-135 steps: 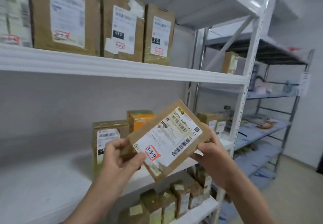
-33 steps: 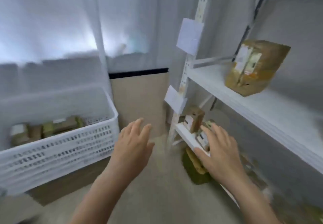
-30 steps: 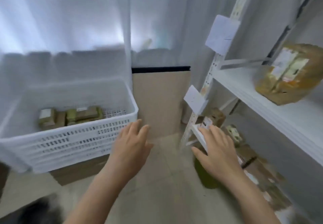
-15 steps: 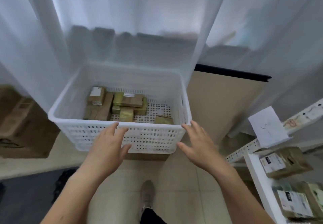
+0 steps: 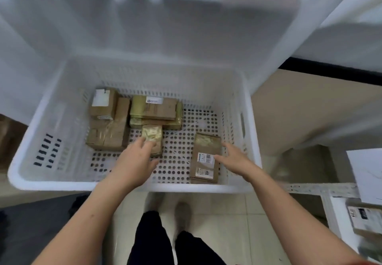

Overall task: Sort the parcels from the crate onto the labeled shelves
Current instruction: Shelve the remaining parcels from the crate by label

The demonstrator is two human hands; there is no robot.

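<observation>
Reaching into the white perforated plastic crate (image 5: 51, 184), both hands are low over its holed floor. The left hand (image 5: 136, 161) has its fingers stretched forward, the tips lying on the near end of a small cardboard parcel wrapped in glossy yellowish tape (image 5: 152, 134); no finger is seen closed round it. The right hand (image 5: 233, 157) is spread and relaxed, holding nothing, with its thumb at the barcode label of a flat brown cardboard parcel (image 5: 203, 167) that lies near the crate's right wall, and its fingers just beside that parcel's right edge. Further back, a stack of two long tape-wrapped boxes (image 5: 155, 109) lies against the far wall. To its left, a brown box with a white label (image 5: 103, 103) rests on a larger taped brown parcel (image 5: 109, 136). Below the crate, dark trouser legs (image 5: 148, 240) stand on the pale tiled floor (image 5: 237, 223). At the lower right, a white metal shelf (image 5: 334, 217) carries a blurred labelled parcel (image 5: 365, 219), with a white paper sheet (image 5: 365, 173) above it.
</observation>
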